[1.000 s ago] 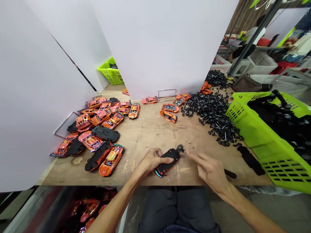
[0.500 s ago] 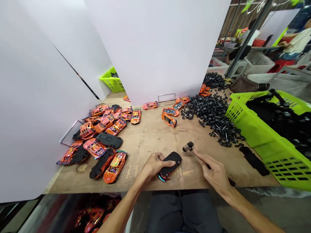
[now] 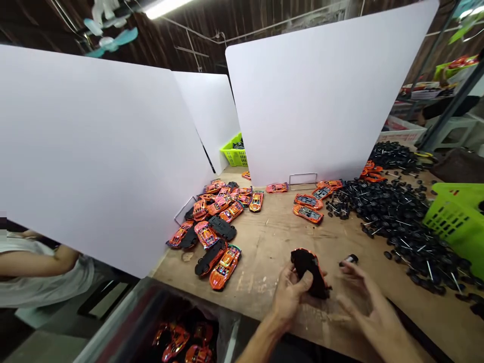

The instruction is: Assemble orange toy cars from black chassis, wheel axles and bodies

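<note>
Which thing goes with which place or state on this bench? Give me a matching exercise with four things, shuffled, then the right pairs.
Things:
1. Wheel-and-axle sets
2. Left hand
3. Largest cluster of orange toy cars
4. White centre panel

Places or states:
A. Gripping a toy car, its black underside in view
B. Upright along the back
C. Loosely heaped on the right, by the green crate
D. On the left side of the wooden tabletop

Right pairs: 1-C, 2-A, 3-D, 4-B
</note>
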Motion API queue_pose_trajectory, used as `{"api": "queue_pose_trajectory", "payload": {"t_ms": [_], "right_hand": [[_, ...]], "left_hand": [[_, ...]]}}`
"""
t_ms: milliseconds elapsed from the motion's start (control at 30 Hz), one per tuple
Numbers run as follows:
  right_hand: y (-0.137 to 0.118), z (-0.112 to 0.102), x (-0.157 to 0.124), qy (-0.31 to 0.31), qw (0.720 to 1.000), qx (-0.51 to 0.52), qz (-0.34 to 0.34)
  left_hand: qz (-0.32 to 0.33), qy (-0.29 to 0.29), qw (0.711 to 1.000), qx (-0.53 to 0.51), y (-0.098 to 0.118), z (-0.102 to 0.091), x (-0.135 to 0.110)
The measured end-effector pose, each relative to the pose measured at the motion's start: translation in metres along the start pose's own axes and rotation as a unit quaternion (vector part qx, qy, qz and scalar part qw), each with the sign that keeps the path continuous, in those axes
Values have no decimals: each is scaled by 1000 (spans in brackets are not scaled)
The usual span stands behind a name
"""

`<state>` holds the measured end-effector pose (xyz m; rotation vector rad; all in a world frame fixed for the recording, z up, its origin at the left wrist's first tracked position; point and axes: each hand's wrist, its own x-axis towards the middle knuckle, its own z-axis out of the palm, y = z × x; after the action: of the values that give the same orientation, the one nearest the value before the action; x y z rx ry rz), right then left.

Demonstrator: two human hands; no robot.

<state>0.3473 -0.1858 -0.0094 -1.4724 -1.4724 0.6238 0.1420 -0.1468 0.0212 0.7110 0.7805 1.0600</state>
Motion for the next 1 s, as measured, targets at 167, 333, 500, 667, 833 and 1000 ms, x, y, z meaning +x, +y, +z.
{"api": "queue_pose_trajectory", "payload": {"t_ms": [167, 333, 500, 667, 833, 1000], "right_hand": [[-10, 25, -2, -13, 995, 101, 19], [18, 4, -1, -70, 997, -3, -26], [21, 5, -4, -51, 996, 53, 58], [8, 4, 0, -55, 994, 82, 37], [-4, 6, 0, -35, 998, 49, -17], [-12, 11, 0, -16, 999, 26, -42]], "left_hand": [[37, -26, 998, 42, -5, -7, 2], [60, -95, 941, 320, 9, -34, 8], [59, -70, 924, 372, 4, -43, 9], [50, -87, 931, 350, 0, -49, 8], [105, -58, 905, 407, -8, -50, 6], [98, -49, 916, 386, -7, -53, 3]]}}
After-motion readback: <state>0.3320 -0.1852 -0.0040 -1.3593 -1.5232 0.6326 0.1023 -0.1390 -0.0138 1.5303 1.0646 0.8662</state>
